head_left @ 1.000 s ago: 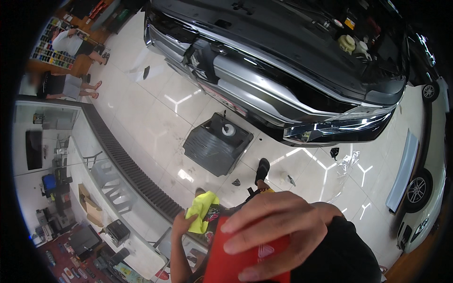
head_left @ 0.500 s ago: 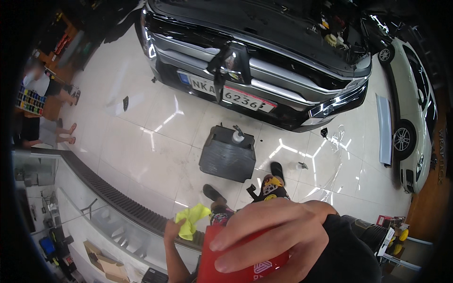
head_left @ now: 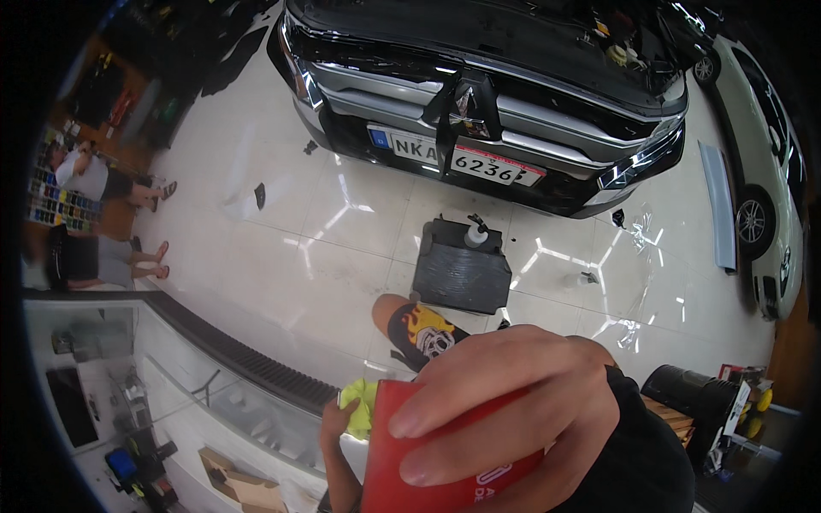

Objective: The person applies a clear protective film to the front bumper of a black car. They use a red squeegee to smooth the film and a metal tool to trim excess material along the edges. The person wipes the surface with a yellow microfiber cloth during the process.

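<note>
"What's around the grey board (head_left: 462,278)?"
"A bottle (head_left: 476,236) on it, the car (head_left: 522,128) beyond, a dark slatted strip (head_left: 248,353) leftward, tiled floor (head_left: 312,256) between."
"And the grip?"
"Right hand (head_left: 534,402) clamped on a red flat object (head_left: 389,466), left hand (head_left: 337,417) on a yellow cloth (head_left: 363,409), both nearer than the board."

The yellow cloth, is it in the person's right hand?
No, the left hand holds the yellow cloth, while the right hand holds a red object.

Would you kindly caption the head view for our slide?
Left hand holding yellow cloth, right hand holding red object, before a car.
</note>
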### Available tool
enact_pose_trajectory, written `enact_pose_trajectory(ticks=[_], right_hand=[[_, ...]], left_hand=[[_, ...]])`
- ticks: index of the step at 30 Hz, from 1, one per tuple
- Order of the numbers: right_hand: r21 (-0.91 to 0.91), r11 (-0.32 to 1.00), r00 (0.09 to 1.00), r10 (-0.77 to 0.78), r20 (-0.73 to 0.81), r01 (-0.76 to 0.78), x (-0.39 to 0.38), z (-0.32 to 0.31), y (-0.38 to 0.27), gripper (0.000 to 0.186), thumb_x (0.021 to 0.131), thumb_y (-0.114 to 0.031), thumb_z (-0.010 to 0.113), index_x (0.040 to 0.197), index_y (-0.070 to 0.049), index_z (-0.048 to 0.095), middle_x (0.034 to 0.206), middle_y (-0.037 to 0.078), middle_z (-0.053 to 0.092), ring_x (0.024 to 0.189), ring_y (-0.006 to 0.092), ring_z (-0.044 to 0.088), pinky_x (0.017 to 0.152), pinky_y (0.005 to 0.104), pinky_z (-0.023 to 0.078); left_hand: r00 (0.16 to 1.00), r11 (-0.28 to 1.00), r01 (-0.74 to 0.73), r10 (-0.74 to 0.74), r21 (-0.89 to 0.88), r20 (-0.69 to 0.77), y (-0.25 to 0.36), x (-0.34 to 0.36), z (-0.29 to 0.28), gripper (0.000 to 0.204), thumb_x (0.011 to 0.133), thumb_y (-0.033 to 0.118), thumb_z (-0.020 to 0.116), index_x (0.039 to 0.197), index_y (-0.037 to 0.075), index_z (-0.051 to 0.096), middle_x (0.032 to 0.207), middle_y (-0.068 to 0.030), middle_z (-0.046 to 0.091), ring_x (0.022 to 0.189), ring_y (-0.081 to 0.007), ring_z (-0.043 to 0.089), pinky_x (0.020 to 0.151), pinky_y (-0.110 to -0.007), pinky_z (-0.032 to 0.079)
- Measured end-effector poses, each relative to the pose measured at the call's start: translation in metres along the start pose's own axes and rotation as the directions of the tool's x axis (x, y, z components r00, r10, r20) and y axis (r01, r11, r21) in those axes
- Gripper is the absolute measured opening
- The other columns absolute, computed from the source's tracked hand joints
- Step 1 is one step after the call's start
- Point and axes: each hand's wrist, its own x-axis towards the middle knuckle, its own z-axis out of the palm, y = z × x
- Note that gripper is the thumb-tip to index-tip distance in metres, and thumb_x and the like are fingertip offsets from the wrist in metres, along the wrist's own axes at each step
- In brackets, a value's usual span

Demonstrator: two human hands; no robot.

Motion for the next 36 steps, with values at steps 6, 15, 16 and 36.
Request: enact_pose_trajectory(ticks=[6,15,16,36], right_hand=[[-0.055,0.924,0.923,0.381,0.043,-0.379,0.007,0.000,0.030,0.021,0.082,-0.003,0.079,0.101,-0.012,0.081,0.114,0.015,0.074,0.108,0.0364,0.071,0.083,0.0439,0.061],[-0.594,0.678,0.890,0.428,-0.159,-0.432,-0.090,-0.026,0.201,0.039,0.075,0.010,0.070,0.108,-0.008,0.080,0.121,0.014,0.069,0.115,0.0379,0.066,0.100,0.0480,0.054],[-0.610,0.656,0.885,0.429,-0.183,-0.444,-0.081,-0.019,0.207,0.037,0.076,0.010,0.071,0.108,-0.008,0.080,0.118,0.014,0.070,0.112,0.0374,0.068,0.097,0.0478,0.055],[-0.617,0.709,0.940,0.257,-0.224,-0.341,0.110,0.085,0.296,0.024,0.080,-0.011,0.074,0.102,-0.004,0.078,0.100,0.011,0.075,0.084,0.0237,0.070,0.064,0.0302,0.052]], left_hand=[[0.995,0.998,-0.051,0.054,-0.034,0.078,0.082,-0.001,-0.044,0.044,0.098,0.031,0.073,0.126,-0.002,0.068,0.106,-0.0126,0.075,0.094,-0.0204,0.069,0.084,-0.038,0.054],[0.790,0.840,-0.537,0.471,0.074,0.393,0.299,0.122,-0.124,0.034,0.107,0.031,0.062,0.112,-0.002,0.071,0.089,-0.0037,0.070,0.087,-0.0141,0.063,0.080,-0.033,0.052],[0.765,0.815,-0.568,0.472,0.115,0.437,0.329,0.133,-0.129,0.031,0.105,0.029,0.062,0.111,-0.001,0.071,0.089,-0.0092,0.069,0.084,-0.0187,0.065,0.077,-0.034,0.052],[0.360,0.725,-0.688,0.299,0.035,0.884,0.512,0.330,-0.264,0.028,0.105,0.024,0.062,0.107,-0.003,0.072,0.087,-0.0036,0.069,0.082,-0.0097,0.059,0.076,-0.029,0.051]])
